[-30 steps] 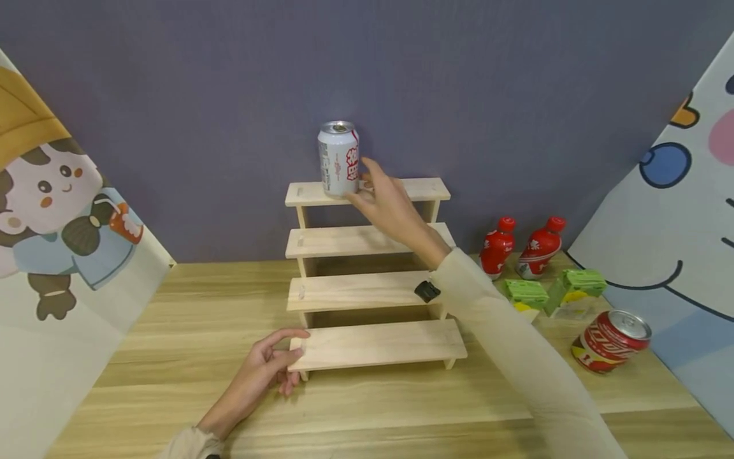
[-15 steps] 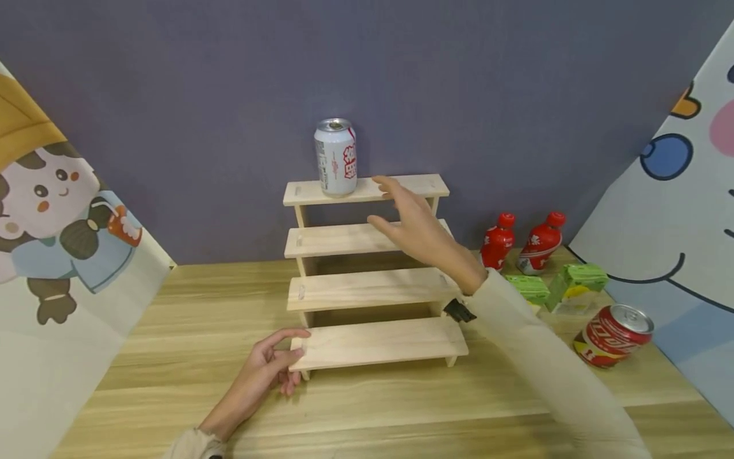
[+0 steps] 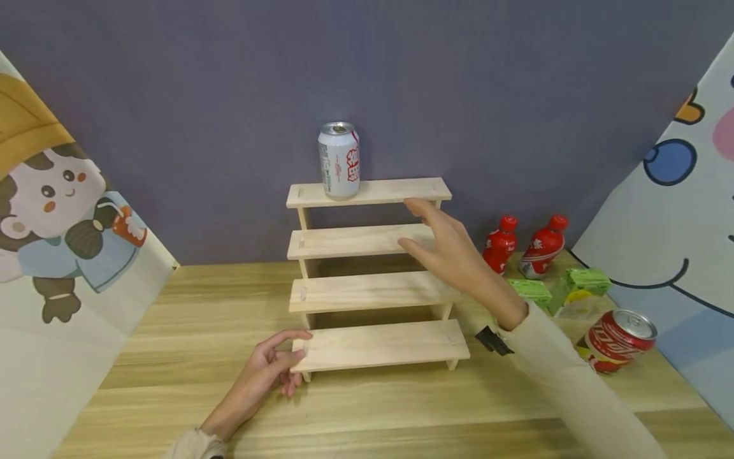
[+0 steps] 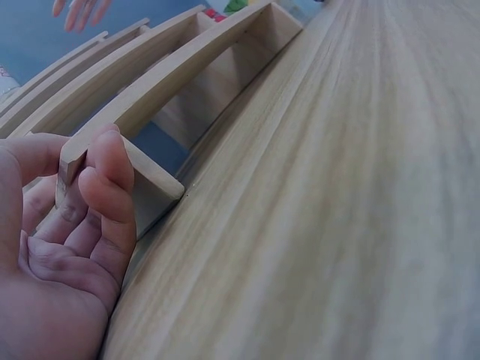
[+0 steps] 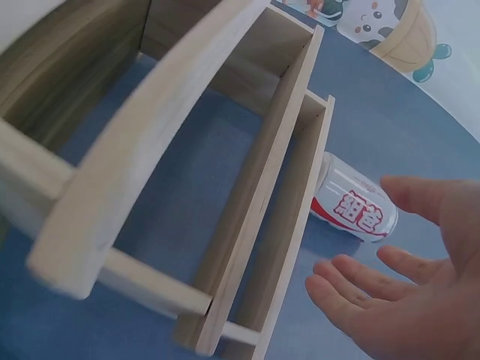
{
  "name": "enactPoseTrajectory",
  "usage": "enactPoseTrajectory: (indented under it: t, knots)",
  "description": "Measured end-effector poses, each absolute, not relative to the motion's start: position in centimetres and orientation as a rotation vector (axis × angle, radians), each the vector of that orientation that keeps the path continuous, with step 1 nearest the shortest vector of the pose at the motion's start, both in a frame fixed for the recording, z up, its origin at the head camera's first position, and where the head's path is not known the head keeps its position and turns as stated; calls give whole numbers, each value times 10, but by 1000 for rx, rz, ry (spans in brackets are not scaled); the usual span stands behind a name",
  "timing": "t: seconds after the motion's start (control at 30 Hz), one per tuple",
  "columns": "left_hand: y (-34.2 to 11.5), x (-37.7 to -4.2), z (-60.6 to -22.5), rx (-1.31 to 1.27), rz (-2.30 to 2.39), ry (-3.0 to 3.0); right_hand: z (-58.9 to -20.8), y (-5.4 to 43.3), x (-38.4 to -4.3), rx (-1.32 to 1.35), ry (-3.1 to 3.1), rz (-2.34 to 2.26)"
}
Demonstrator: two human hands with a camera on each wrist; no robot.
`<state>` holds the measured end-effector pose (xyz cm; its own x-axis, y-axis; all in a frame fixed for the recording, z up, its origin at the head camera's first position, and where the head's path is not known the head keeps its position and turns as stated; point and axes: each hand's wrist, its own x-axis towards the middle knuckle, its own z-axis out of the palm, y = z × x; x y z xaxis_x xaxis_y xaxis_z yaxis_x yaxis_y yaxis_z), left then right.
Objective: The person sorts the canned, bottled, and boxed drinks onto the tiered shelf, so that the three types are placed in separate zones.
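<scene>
A white soda can [image 3: 339, 162] with red lettering stands upright on the top step of a stepped wooden rack [image 3: 378, 347], left of its middle. My left hand [image 3: 264, 370] grips the left end of the lowest step; in the left wrist view its thumb and fingers [image 4: 109, 187] wrap round the board's corner. Over the right end of the upper steps, my right hand [image 3: 453, 252] is held open with nothing in it, thumb and fingers spread. The right wrist view shows the same can [image 5: 356, 199] beyond the open right hand [image 5: 405, 277], apart from it.
Right of the rack stand two red bottles [image 3: 541, 247], two green juice boxes [image 3: 579, 292] and a red soda can [image 3: 616, 341] on the wood-grain table [image 3: 367, 414]. A dark blue-grey panel [image 3: 229, 127] rises behind the rack, with cartoon-printed panels [image 3: 86, 229] at the sides.
My right hand has let go of the white soda can and drawn back to the right and down. The can stays on the top step; my left hand keeps its hold.
</scene>
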<state>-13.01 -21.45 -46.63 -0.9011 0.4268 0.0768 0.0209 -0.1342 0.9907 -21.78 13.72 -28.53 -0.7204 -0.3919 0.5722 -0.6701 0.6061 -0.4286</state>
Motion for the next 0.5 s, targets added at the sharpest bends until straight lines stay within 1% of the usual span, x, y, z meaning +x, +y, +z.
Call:
enactPoseTrajectory:
  t: [0.5]
  knots:
    - [-214,-130,-467,500,2124,1851,-310,185,-182,776,-2313,799]
